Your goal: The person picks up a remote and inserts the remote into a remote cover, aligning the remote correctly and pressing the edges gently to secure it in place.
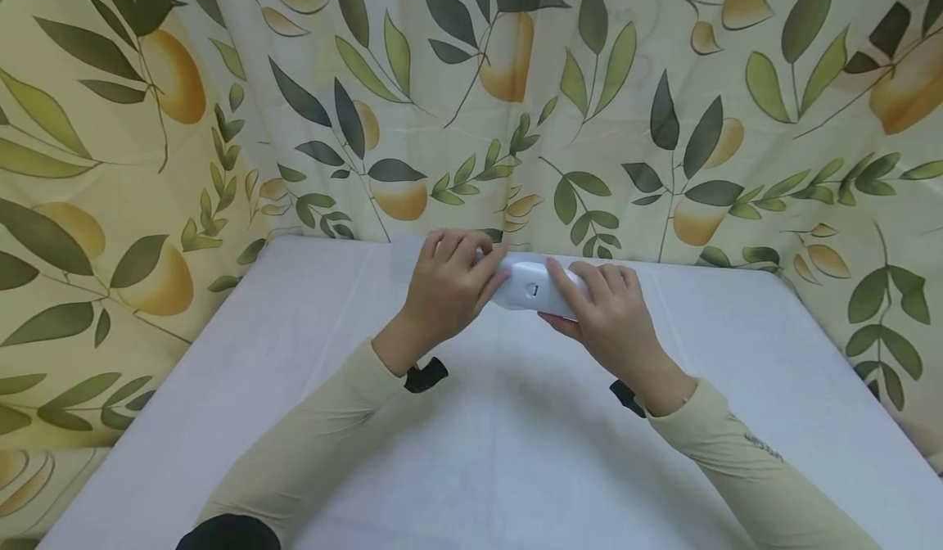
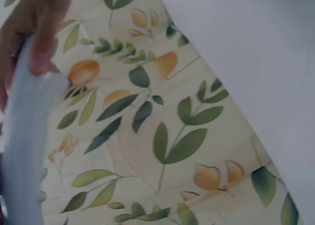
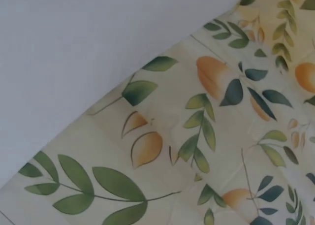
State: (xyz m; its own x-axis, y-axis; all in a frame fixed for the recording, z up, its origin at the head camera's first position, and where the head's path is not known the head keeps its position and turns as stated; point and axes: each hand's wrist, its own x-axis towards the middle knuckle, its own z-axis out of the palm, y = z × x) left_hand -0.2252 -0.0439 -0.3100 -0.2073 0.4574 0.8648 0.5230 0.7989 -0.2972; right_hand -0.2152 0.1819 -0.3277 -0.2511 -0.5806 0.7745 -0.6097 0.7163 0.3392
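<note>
A white, rounded, elongated device (image 1: 519, 295) with a small dark slot in a round recess is held over the far part of the table. Its exact kind cannot be told. My left hand (image 1: 449, 288) grips its left end, with a pale, see-through part showing just beyond the fingers. On the other end, my right hand (image 1: 615, 313) has its thumb along the top and fingers underneath. In the left wrist view, a hand (image 2: 42, 33) grips the blurred pale device (image 2: 24, 136) at the left edge. The right wrist view shows neither hand nor device.
A white-covered table (image 1: 494, 452) spreads beneath both arms. Behind it and at the sides hangs a curtain (image 1: 457, 165) printed with leaves and orange fruit. Dark straps (image 1: 427, 376) sit at both wrists, and a black round object (image 1: 228, 534) shows at the lower left.
</note>
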